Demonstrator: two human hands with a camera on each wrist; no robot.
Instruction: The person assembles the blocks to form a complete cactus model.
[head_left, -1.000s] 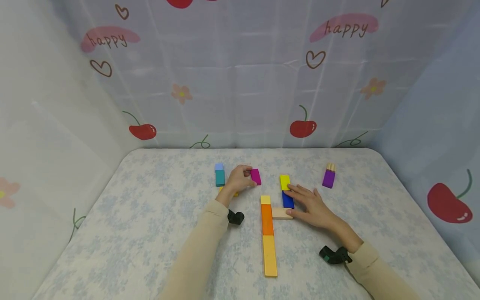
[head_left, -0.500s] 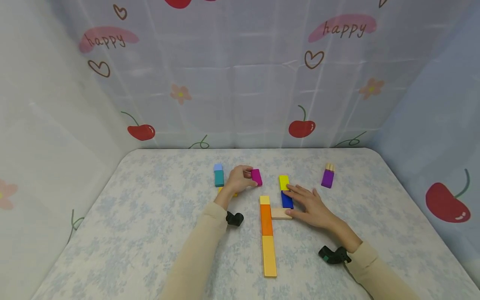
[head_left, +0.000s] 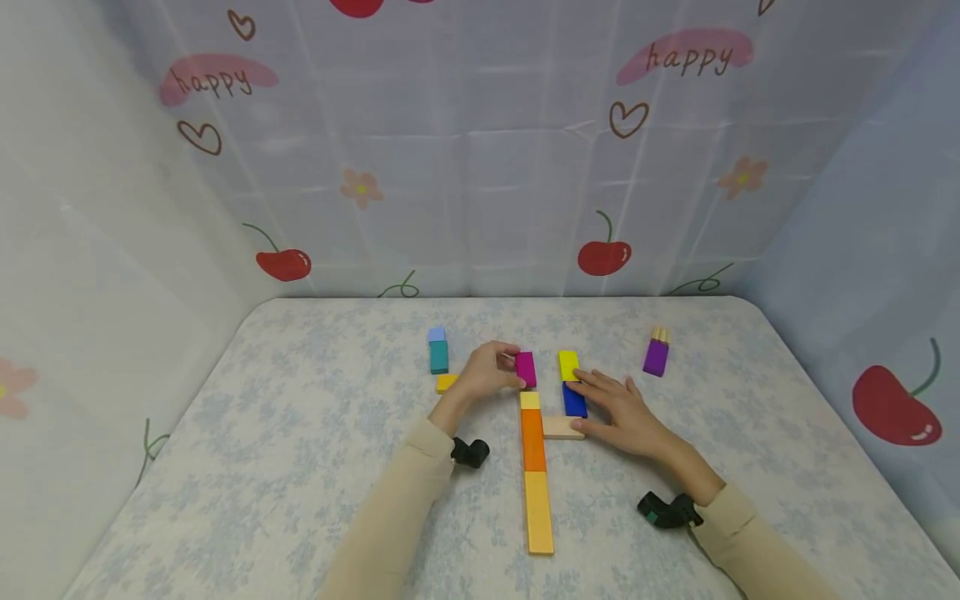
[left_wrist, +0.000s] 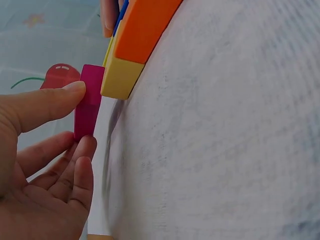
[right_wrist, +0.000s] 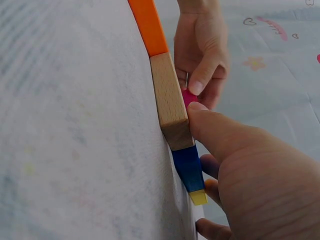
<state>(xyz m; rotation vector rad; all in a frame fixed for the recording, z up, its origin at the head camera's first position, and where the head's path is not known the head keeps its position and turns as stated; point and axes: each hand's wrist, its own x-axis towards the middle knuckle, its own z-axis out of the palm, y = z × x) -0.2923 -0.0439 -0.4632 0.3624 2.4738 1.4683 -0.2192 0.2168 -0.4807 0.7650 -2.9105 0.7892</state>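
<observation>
My left hand (head_left: 482, 375) pinches a magenta block (head_left: 527, 369) between thumb and fingertips, just beyond the far end of a column of blocks. That column has a pale yellow block (head_left: 529, 401) at the far end, an orange block (head_left: 533, 440), then a long yellow block (head_left: 538, 512). A plain wooden block (head_left: 561, 428) juts right from the orange one, and from it a blue block (head_left: 575, 401) and a bright yellow block (head_left: 568, 365) run away from me. My right hand (head_left: 628, 418) rests with spread fingers on this branch, its thumb on the wooden block's end.
At the back left, a light blue block (head_left: 437, 334) and a teal block (head_left: 438, 358) sit end to end. A yellow-orange block (head_left: 446, 383) lies near my left wrist. A purple block (head_left: 656, 359) with pale wooden pieces (head_left: 660, 334) behind it stands at the back right.
My left hand has brought the magenta block right and nearer to me, toward the pale yellow block's far end. My right hand has stayed in place.
</observation>
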